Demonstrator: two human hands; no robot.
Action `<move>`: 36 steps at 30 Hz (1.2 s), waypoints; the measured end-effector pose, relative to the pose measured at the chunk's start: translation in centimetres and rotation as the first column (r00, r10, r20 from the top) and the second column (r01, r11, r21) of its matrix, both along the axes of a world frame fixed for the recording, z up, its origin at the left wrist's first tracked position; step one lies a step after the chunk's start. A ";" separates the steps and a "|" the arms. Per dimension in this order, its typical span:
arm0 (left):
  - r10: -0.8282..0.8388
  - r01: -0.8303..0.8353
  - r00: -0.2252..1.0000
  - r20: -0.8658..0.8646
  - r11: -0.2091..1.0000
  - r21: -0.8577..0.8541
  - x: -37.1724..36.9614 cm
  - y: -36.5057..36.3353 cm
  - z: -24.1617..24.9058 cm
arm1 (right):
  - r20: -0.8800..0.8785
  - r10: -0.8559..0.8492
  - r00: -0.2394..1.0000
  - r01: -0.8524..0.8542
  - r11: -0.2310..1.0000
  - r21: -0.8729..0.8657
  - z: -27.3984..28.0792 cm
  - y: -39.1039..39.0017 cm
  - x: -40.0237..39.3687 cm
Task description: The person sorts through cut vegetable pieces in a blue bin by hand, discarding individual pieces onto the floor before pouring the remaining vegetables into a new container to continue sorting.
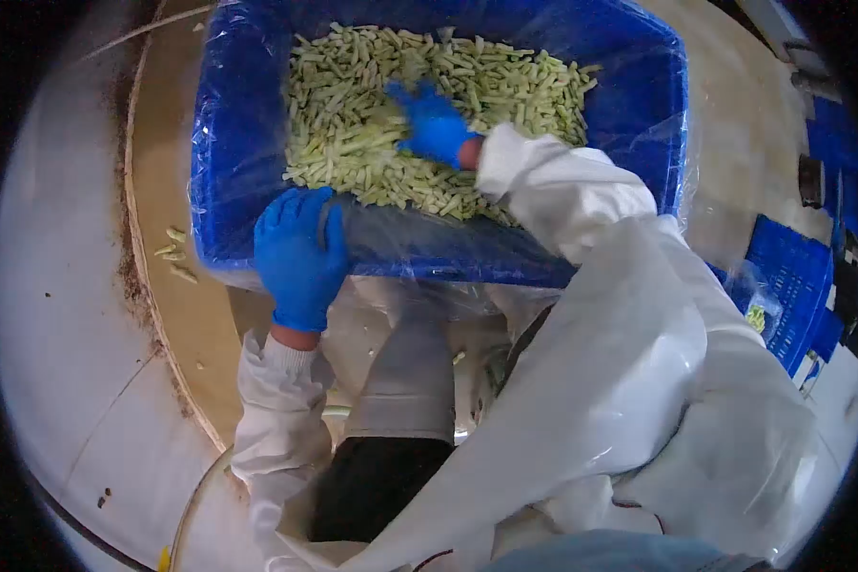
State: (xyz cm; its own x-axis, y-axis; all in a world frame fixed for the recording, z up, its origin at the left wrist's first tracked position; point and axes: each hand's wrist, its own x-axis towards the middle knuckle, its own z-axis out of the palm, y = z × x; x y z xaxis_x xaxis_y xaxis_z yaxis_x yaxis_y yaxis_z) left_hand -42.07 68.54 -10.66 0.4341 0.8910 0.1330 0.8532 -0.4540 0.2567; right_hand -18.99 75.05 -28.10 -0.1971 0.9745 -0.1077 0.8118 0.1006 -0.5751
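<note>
A large blue tub (pixel 629 86), lined with clear plastic film (pixel 419 238), holds a heap of pale green cut vegetable sticks (pixel 353 86). My right hand (pixel 436 126), in a blue glove, reaches in over the heap with its fingers apart and touches the sticks. Slight blur hides whether any piece lies under those fingers. On the tub's near left rim rests my left hand (pixel 300 257), also blue-gloved. Its fingers lie stretched over the lined edge and the thumb stands apart.
Several loose sticks (pixel 181 272) lie on the tan floor left of the tub. To the right are a blue perforated crate (pixel 786 286) and a clear bag (pixel 755 303) with green pieces in it. A pale wall-like surface (pixel 62 286) borders the left.
</note>
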 end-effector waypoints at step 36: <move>-0.264 0.266 0.938 -0.226 0.964 -0.020 2.0 0.0 2.3 | -0.655 0.053 0.754 -0.305 0.911 -0.278 11.7 -6.0 -1.2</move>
State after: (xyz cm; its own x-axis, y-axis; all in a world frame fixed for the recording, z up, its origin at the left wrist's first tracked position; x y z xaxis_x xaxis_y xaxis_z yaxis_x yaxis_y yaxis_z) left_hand -40.03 68.56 -8.41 0.6739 0.7387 0.0137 0.7365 -0.6731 0.0666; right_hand -20.14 69.01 -16.41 -0.5085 0.8331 -0.2174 0.2465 -0.1011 -0.9639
